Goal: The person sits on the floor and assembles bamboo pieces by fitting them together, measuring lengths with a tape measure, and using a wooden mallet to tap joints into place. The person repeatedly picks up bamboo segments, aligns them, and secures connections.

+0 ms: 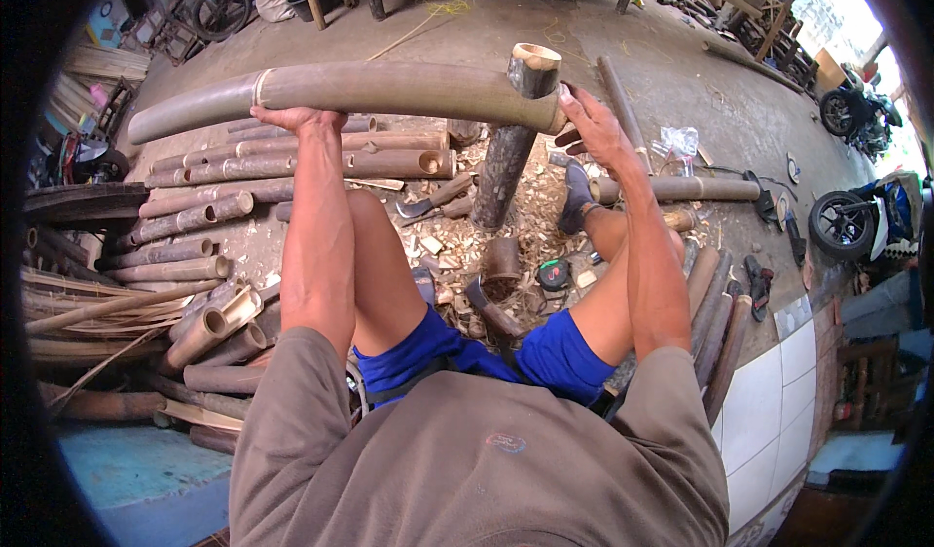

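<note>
Head view: looks down on one long bamboo tube [389, 92] held crosswise above the floor [652, 80], pierced near its right end by one dark, tilted post [506, 172]. Supports it from below with the left hand [300, 119], palm up; cannot tell how far closed, with fingers partly hidden. Touches the right end with the right hand [598, 128], open and fingers spread. Opens onto a broad stretch of floor beyond the tube; crowds at left with piled bamboo tubes [302, 165], too overlapped to count. Shows among wood chips [443, 245] one curved knife [443, 194], one dark-bladed tool [484, 302], one round tape measure [554, 274]; near the right edge, two motorbikes [844, 221].
</note>
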The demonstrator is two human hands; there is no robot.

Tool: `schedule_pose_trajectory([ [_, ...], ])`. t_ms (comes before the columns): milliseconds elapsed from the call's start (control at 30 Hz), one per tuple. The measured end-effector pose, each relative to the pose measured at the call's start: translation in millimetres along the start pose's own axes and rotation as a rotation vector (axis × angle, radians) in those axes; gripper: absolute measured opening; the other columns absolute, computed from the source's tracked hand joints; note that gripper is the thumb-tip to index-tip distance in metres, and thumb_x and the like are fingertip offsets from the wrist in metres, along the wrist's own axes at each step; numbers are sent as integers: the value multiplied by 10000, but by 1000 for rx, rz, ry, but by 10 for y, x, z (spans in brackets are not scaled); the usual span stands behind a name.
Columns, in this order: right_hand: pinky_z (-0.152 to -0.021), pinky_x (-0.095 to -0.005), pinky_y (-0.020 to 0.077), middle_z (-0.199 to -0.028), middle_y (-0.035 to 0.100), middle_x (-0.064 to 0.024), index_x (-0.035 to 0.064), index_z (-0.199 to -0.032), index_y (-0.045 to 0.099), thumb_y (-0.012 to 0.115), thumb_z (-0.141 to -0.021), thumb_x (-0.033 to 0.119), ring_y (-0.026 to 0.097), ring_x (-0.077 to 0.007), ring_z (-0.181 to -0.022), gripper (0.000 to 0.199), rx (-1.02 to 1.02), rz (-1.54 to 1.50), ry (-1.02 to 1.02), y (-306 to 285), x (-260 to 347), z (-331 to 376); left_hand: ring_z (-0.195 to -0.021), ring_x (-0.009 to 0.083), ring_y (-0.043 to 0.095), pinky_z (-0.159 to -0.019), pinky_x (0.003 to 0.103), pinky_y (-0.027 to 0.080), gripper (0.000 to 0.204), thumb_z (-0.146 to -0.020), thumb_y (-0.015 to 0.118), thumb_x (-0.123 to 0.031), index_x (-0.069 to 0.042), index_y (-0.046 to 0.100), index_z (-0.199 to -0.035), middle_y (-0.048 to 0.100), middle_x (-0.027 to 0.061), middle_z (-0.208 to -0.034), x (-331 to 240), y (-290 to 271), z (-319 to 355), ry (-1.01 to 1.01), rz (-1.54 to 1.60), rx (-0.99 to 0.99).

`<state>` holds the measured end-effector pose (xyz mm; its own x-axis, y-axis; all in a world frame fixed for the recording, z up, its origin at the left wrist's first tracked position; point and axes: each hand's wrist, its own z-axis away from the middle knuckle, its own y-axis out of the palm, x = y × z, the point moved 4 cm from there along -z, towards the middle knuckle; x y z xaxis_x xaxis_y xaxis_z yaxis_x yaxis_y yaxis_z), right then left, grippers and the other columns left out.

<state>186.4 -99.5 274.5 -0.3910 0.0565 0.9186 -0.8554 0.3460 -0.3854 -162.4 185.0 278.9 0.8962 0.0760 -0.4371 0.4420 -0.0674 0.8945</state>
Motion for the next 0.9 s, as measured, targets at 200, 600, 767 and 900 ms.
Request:
schedule_pose_trajectory([
  [200,-702,-307,612,-1277,644,-126,105,-1563,455,572,-1059,492,713,-162,-898,646,-14,-59,-36,37,156,76,-1224,371,593,-1045,620,481,1137,-782,123,-1002,-159,602,-1375,620,103,-1380,-80,-108,-138,5,49,-27],
  [600,-1002,-346,555,-1359,623,-168,34,-1535,495,737,-978,301,619,-211,-1214,664,-74,-164,-235,19,191,70,-1259,372,604,-1080,609,478,1115,-791,110,-1004,-231,586,-1439,627,61,-1417,-68,-251,-190,-45,189,-121],
  [767,-982,-345,566,-1394,611,-166,21,-1523,503,743,-975,307,620,-213,-1220,663,-30,-292,-223,70,209,25,-1308,336,570,-1122,606,432,872,-871,261,-855,-254,636,-1379,634,43,-1420,-168,-430,-406,-14,279,-138],
  [900,-948,-332,573,-1379,618,-147,28,-1514,518,742,-976,322,628,-199,-1187,652,-53,-254,-207,75,187,12,-1305,336,579,-1121,610,432,905,-876,226,-875,-251,631,-1390,632,48,-1426,-129,-461,-421,34,196,-127],
])
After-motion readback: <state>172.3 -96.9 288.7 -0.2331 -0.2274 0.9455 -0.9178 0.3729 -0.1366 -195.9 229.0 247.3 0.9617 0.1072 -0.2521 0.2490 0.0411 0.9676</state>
